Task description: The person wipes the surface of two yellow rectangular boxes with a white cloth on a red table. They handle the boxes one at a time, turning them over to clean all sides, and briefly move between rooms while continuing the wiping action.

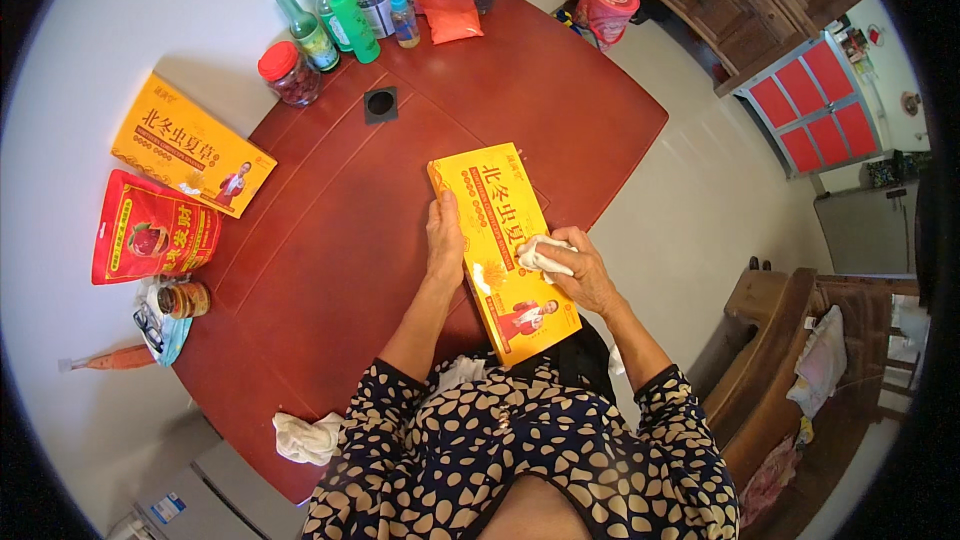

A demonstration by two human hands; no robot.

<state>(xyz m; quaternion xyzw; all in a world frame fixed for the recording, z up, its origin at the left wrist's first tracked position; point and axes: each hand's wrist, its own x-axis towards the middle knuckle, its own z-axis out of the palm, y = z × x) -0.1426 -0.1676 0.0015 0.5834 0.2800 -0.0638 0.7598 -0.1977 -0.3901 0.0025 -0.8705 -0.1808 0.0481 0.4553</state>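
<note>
A flat yellow-orange gift box with dark lettering and a small printed figure lies in front of me, tilted, its near end reaching past the table edge toward my body. My left hand grips the box along its left side, the thumb near the upper edge. In my right hand is a bunched white cloth, pressed against the right part of the box's face. The fingers under the cloth are partly hidden.
On the reddish-brown table, bottles and jars line the far edge. A second yellow box, a red pouch and a small jar stand at left. Another white cloth lies at the near left edge. A wooden bench is at right.
</note>
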